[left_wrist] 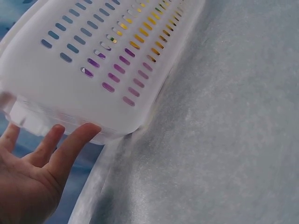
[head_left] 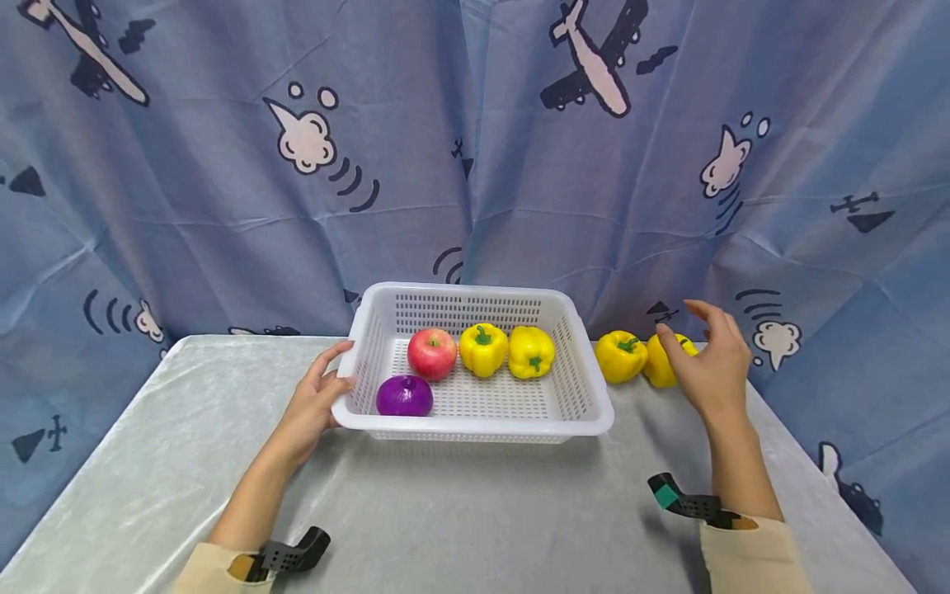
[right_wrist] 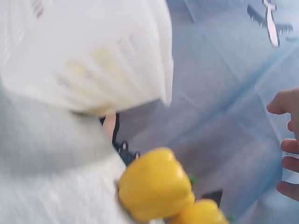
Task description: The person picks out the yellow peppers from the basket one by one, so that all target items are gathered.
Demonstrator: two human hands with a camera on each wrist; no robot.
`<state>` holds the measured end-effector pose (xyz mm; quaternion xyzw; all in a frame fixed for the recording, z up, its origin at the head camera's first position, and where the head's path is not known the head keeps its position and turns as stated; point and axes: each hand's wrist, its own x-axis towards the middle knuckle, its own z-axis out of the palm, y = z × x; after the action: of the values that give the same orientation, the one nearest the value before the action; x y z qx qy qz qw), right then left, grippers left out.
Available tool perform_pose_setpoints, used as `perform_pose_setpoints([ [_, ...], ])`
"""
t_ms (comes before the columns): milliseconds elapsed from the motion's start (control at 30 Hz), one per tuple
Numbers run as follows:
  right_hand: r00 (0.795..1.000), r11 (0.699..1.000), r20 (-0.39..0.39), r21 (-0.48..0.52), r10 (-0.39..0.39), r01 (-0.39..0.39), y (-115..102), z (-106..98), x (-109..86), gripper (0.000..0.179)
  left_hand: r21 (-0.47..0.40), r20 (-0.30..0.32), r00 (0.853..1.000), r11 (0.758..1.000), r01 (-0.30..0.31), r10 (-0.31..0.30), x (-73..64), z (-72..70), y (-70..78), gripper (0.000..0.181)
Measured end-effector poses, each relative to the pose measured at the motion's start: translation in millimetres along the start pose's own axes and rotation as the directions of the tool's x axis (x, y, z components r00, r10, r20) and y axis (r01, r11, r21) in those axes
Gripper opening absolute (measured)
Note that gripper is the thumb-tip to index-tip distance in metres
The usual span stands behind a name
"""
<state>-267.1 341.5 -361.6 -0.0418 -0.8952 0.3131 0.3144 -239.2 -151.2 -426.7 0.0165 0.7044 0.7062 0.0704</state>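
In the head view, my left hand touches the left end of a white slotted plastic basket. The left wrist view shows its fingers spread and slightly bent against the end wall. Inside the basket lie a red apple, a purple onion-like vegetable and two yellow bell peppers. My right hand hovers at the right, thumb and fingers apart, holding nothing. Nearest to it are two more yellow bell peppers; the hand partly hides the farther one.
A pale grey cloth covers the table. Along its back edge hangs a blue curtain printed with planes and clouds. Both yellow peppers outside the basket sit at the back right edge, close to its right wall.
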Motion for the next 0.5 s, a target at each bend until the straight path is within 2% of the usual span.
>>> perform_pose_setpoints([
  [267,0.992,0.991,0.026,0.057,-0.121,0.119,-43,3,-4.9,0.051,0.001,0.002,1.0,1.0,-0.013,0.013,0.2,-1.8,1.3,0.061],
  [500,0.961,0.962,0.065,0.082,-0.268,0.262,-72,10,-3.9,0.049,-0.005,0.012,1.0,1.0,-0.016,0.016,-0.5,0.5,0.0,0.061],
])
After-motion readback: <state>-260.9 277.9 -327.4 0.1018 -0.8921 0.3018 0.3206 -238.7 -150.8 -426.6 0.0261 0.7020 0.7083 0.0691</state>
